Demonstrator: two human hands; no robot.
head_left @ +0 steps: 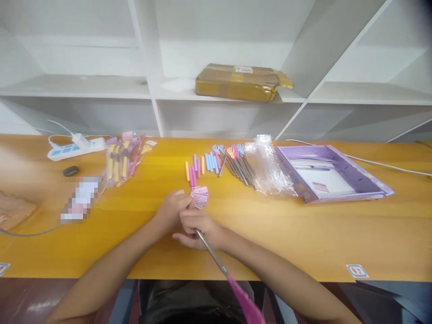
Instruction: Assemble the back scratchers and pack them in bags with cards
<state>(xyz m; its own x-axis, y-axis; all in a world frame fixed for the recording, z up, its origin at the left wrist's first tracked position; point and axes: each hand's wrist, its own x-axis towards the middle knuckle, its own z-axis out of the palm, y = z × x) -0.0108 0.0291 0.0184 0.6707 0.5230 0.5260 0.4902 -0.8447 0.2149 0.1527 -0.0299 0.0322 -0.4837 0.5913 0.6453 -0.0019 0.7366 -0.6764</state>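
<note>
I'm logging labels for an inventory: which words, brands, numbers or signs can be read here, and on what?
None can be read for sure.
Label on cardboard box: too small.
Fanned pink cards: print too small and blurred.
Small card in purple box: too small.
Right sticker on the table: red mark, too blurred.
Far left sticker: cut off, unreadable.
Phone screen: pixelated.
</note>
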